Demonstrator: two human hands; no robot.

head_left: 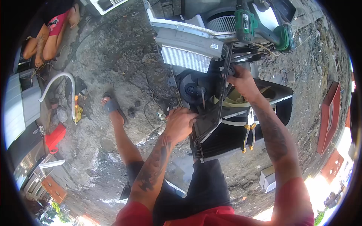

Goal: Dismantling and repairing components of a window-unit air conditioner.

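A partly dismantled air-conditioner unit stands between my arms, with a black housing (241,139) and bare metal fins (186,58). My left hand (180,122) is closed at the housing's left edge, its fingertips partly hidden, beside a round black motor-like part (192,88). Across the unit, my right hand (242,83) has its fingers curled against the dark upright frame (225,71); what they grip is hidden. Yellow-and-black-handled pliers (249,132) hang below the right wrist on the unit. A green cordless drill (250,26) lies on top.
A person (51,34) sits at the upper left. On the rough ground (102,71) lie a curved white hose (62,75) and a red object (55,137). My sandalled foot (113,109) is left of the unit. A red frame (329,116) lies at the far right.
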